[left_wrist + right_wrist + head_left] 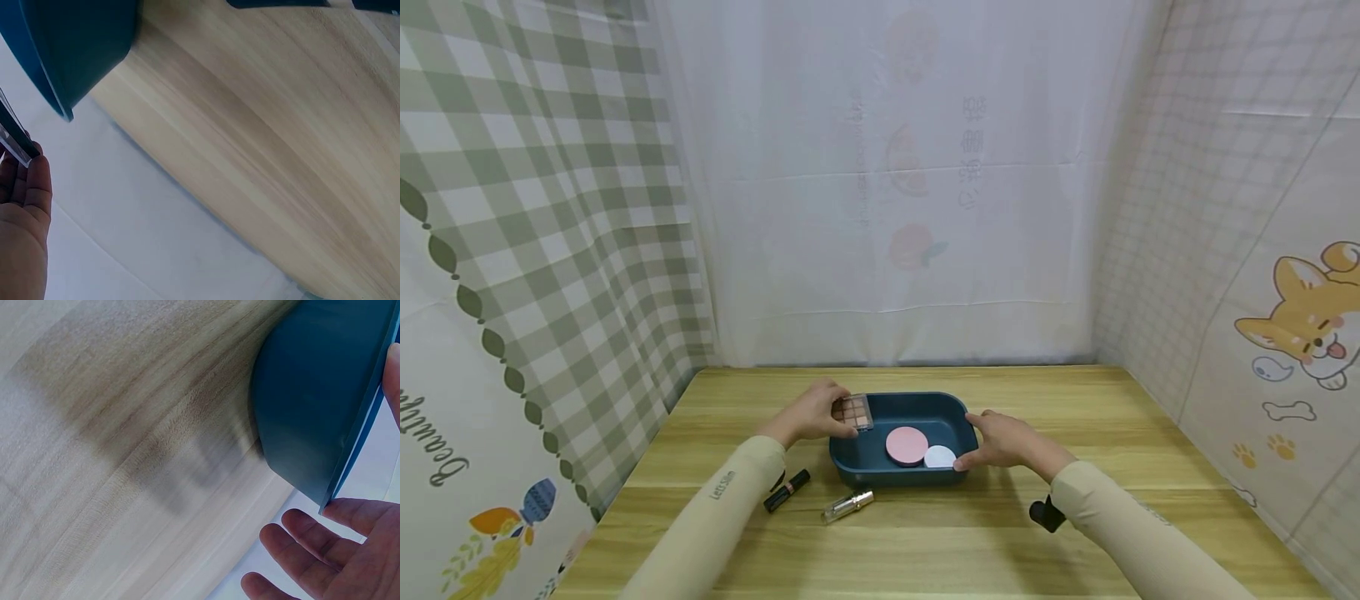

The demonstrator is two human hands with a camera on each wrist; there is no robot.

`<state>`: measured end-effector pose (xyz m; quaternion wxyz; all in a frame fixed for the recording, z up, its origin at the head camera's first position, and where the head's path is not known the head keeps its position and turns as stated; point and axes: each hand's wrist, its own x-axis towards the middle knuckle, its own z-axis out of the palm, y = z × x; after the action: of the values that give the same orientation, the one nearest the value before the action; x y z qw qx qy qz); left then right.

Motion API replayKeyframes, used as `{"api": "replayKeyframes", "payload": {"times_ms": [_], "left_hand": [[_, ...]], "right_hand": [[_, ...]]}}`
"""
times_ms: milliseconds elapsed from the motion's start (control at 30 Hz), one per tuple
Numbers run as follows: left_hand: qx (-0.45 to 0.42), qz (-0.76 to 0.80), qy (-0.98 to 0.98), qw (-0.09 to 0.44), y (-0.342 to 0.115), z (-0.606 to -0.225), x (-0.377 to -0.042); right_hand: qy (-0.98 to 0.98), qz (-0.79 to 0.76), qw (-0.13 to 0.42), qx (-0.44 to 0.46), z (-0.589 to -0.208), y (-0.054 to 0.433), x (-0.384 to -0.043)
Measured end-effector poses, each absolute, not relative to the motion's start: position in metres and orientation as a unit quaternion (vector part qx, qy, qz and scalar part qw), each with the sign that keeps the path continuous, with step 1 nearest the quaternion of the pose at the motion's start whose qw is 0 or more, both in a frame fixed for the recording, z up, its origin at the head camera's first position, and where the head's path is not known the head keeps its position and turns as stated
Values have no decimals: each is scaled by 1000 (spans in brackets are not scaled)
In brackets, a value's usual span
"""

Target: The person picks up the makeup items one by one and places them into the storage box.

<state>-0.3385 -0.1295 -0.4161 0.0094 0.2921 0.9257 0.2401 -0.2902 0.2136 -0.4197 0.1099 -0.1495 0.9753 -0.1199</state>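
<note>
My left hand (816, 412) holds an eyeshadow palette (854, 412) with a clear lid between thumb and fingers, over the left end of a dark blue container (880, 478). In the left wrist view the palette (14, 132) appears edge-on at the fingertips, beside the container's rim. My right hand (1003, 442) holds the container's right end, thumb and index finger on the rim and the other fingers extended outside. Inside lie a round pink case (907, 446) and a smaller round white piece (939, 457), side by side.
A black lipstick tube (787, 491) lies on the wooden table (925, 542) near the left wrist. Just in front of the container is a clear tube with a shiny cap (847, 506). Curtains hang behind and on both sides.
</note>
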Motion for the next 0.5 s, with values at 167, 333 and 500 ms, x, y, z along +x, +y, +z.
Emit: {"api": "replayKeyframes", "payload": {"times_ms": [167, 333, 500], "left_hand": [[292, 239, 926, 18, -125, -420, -337], [296, 233, 926, 16, -120, -424, -338], [292, 233, 927, 23, -115, -425, -337]], "right_hand": [[975, -121, 113, -147, -420, 214, -290], [975, -123, 113, -145, -420, 213, -290], [975, -125, 114, -141, -419, 213, -289]]}}
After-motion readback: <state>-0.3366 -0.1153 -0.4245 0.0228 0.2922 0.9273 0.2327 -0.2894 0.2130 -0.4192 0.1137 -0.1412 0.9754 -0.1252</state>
